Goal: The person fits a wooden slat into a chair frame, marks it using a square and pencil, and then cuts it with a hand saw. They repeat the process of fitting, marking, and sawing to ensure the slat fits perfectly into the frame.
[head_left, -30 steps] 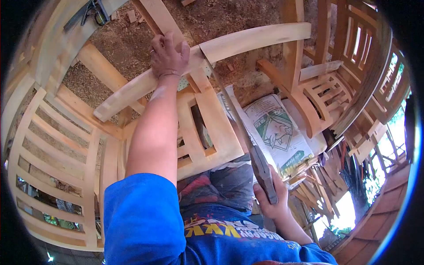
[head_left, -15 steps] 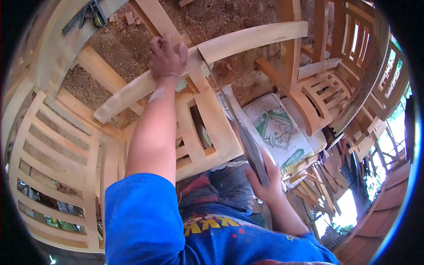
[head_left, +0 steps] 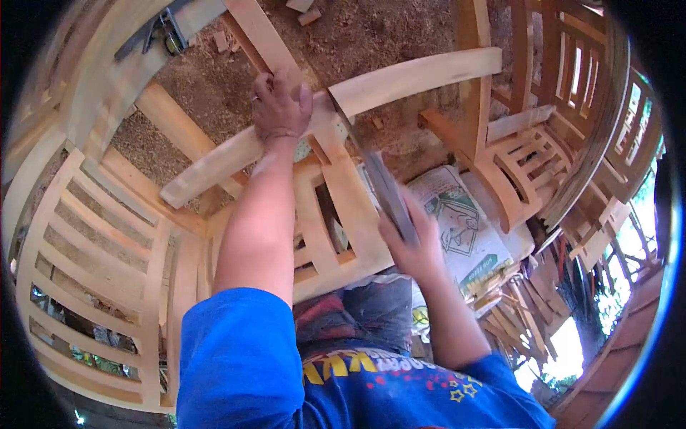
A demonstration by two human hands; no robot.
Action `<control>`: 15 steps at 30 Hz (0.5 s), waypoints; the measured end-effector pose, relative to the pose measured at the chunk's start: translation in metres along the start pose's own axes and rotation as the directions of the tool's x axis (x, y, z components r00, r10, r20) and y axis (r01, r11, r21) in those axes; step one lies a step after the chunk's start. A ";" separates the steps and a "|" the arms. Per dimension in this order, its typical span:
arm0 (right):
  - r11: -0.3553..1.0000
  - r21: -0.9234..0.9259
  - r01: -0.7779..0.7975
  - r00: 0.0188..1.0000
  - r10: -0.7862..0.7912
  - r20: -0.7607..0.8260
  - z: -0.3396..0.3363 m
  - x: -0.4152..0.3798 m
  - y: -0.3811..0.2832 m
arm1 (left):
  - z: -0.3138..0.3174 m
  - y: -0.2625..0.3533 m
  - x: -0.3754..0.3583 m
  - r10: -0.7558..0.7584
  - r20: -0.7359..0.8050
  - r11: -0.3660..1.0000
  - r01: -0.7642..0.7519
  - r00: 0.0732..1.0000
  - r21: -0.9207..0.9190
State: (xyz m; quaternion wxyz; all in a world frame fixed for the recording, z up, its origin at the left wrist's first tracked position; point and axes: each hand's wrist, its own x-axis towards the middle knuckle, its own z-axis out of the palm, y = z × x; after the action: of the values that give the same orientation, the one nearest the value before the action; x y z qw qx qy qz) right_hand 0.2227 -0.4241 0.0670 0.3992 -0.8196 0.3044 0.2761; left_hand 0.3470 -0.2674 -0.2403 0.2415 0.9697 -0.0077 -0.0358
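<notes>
My left hand presses down on a long curved wooden piece, its fingers wrapped over the far edge. My right hand is closed round the grey handle of a handsaw. The saw's thin blade reaches up to the curved piece just right of my left hand, where a dark line crosses the wood. Beneath the curved piece lies a slatted wooden frame, close in front of my body.
A slatted wooden panel stands at left. A clamp-like metal tool lies on wood at upper left. Right of the saw are printed sacks, a slatted wooden seat and a pile of wood scraps. Shavings cover the ground.
My right hand has moved up and forward with the saw, nearer the curved piece. My left hand stays on the wood. The whole view has shifted slightly.
</notes>
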 end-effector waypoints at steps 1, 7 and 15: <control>0.998 -0.049 -0.034 0.998 0.036 0.050 -0.022 -0.048 0.006 | -0.001 0.001 -0.018 -0.036 0.035 0.999 0.037 0.999 -0.016; 0.996 -0.044 -0.078 0.990 0.082 0.113 -0.035 -0.061 0.018 | -0.011 0.002 -0.014 -0.039 0.097 0.998 0.044 0.994 -0.048; 0.997 0.072 -0.001 1.000 0.000 0.016 0.051 0.117 0.001 | -0.013 0.002 -0.015 0.044 0.016 0.998 -0.044 0.999 0.039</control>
State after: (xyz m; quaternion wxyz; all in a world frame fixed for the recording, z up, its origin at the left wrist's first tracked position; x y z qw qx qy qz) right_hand 0.2887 -0.4147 -0.0417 0.4308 -0.8024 0.3111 0.2717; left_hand 0.3332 -0.2626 -0.2270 0.2231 0.9736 -0.0315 -0.0377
